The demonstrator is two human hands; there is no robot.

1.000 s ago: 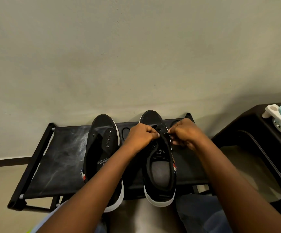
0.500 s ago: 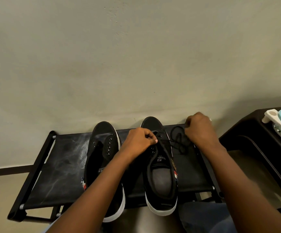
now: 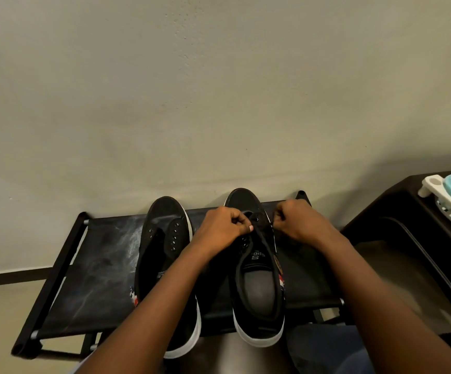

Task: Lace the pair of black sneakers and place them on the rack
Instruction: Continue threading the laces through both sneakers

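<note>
Two black sneakers (image 3: 256,279) side by side on rack (image 3: 89,279); left apparently unlaced.

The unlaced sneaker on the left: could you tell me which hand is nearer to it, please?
Left. The left hand works just beside the unlaced sneaker, over the other sneaker; the right hand is beyond that.

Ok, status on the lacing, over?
Left hand and right hand both pinch lace at right sneaker. Left sneaker unlaced. Both on rack. Nothing in the way.
</note>
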